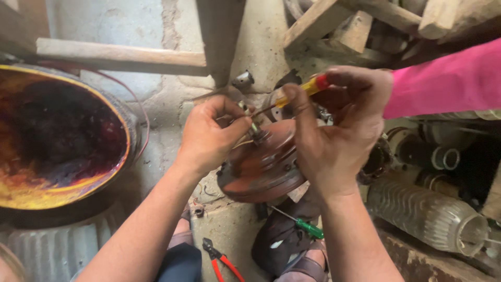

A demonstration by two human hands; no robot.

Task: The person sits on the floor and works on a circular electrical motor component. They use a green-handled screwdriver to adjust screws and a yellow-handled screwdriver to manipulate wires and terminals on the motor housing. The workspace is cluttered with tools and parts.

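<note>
- A rough repair workshop, worked at floor level.
- Bare, cracked concrete floor (235,230) and wall.
- Scrap timber (334,21) stacked at far right.
- Red-handled pliers (222,261) and a green-handled screwdriver (305,226) lie near.
- Stained metal drum (57,141) at left.

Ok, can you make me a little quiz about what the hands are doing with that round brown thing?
1. True or false: the right hand holds a yellow-handled screwdriver.
2. What does the left hand pinch? A) the shaft on top of the round brown motor housing B) the red-handled pliers C) the clear plastic bottle
3. What colour is the handle of the screwdriver lying on the floor?

Key: 1 true. 2 A. 3 green.
</note>
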